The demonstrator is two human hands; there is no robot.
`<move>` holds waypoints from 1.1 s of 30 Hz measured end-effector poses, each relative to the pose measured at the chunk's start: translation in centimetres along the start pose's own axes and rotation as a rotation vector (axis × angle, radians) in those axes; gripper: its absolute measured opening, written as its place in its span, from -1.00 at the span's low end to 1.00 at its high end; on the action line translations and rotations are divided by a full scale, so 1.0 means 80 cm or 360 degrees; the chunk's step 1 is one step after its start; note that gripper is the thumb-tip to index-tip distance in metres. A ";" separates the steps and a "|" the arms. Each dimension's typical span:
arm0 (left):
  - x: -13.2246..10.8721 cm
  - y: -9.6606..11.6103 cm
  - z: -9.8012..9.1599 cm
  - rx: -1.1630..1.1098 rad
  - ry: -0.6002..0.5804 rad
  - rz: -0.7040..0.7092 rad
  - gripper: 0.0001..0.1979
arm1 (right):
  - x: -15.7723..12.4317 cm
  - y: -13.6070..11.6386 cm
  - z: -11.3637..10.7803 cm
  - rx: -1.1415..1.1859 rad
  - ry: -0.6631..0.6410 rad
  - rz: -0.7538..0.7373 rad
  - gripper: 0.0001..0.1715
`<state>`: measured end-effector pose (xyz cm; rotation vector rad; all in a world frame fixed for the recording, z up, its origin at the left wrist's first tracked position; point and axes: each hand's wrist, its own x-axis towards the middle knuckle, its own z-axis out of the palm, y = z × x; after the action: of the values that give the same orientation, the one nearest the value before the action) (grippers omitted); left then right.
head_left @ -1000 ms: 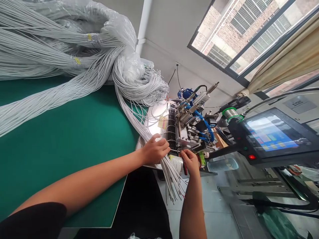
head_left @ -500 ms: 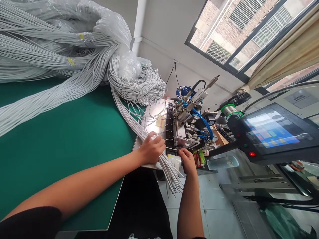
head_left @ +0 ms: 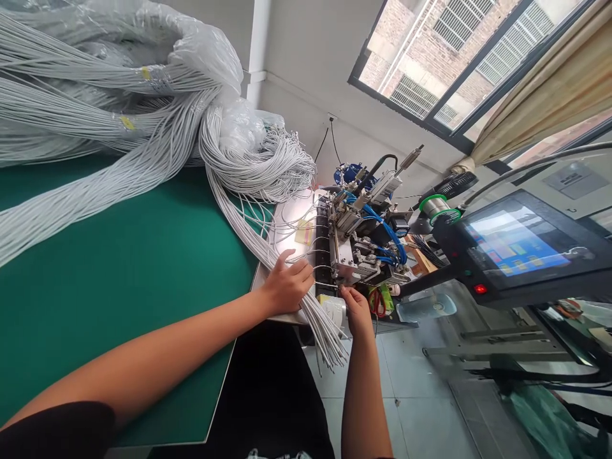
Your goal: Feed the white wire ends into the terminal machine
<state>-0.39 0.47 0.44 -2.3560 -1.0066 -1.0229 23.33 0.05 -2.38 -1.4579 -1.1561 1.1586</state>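
Cables run through curled left hand; right hand pinches one.

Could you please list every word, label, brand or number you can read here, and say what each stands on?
No text is legible in this picture.
Monitor: coloured blocks show; any writing is too small and blurred.
Yellow-and-pink note on the metal plate: any writing unreadable.
Yellow tags on the white cable bundles: too small to read.
White cylinder beside the right hand: any marking too blurred.
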 end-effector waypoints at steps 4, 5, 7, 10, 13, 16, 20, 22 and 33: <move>0.000 -0.001 0.000 -0.0017 -0.0021 0.0007 -0.79 | -0.023 -0.012 -0.029 -0.0268 0.0008 -0.0086 -0.53; -0.001 -0.001 0.001 -0.0027 -0.0035 0.0003 -0.75 | -0.032 -0.018 -0.036 -0.0328 -0.0040 -0.0092 -0.54; -0.001 -0.002 0.001 -0.0052 -0.0039 -0.0006 -0.71 | -0.050 -0.033 -0.049 -0.0457 -0.0187 -0.0130 -0.57; -0.002 -0.002 0.000 -0.0060 -0.0014 0.0003 -0.68 | -0.077 -0.055 -0.058 -0.0658 -0.0471 -0.0117 -0.62; -0.001 -0.001 -0.002 -0.0033 0.0022 0.0032 -0.67 | -0.091 -0.065 -0.059 -0.0747 -0.0780 -0.0104 -0.68; 0.002 -0.001 -0.006 -0.0010 0.0098 0.0076 -0.71 | -0.093 -0.063 -0.059 -0.0722 -0.0803 -0.0166 -0.70; 0.005 -0.001 -0.009 -0.0067 0.0190 0.0270 -0.74 | -0.083 -0.051 -0.059 -0.0516 -0.0361 -0.0208 -0.68; 0.005 -0.003 -0.009 -0.0119 0.0141 0.0383 -0.72 | -0.074 -0.047 -0.056 -0.0377 -0.0156 -0.0214 -0.69; 0.002 -0.009 -0.009 -0.0226 0.0014 0.0595 -0.65 | -0.023 -0.035 -0.011 0.0286 -0.0006 -0.0233 -0.58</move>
<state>-1.16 0.58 1.12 -2.5206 -0.4728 -0.9815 23.65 -1.49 0.71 -1.2153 -1.1116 1.1332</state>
